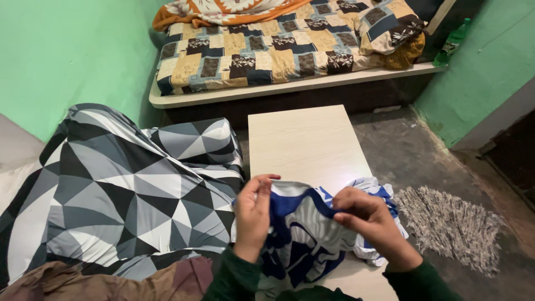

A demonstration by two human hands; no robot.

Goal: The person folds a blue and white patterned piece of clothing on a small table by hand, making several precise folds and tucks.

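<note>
A blue and white patterned cloth (304, 234) lies bunched over the near end of a pale wooden table (304, 142). My left hand (253, 214) grips the cloth's left edge, fingers curled over the white hem. My right hand (370, 220) pinches the top edge of the same cloth a little to the right. Between the two hands the fabric is held up and stretched. More of the cloth spills onto the table behind my right hand. Dark green sleeves cover both wrists.
A black, grey and white triangle-patterned bedding pile (117, 192) lies at my left. A bed with a patchwork quilt (278, 47) runs along the far wall. A grey shaggy mat (451, 226) lies on the floor at the right. A green bottle (452, 42) stands by the bed's corner.
</note>
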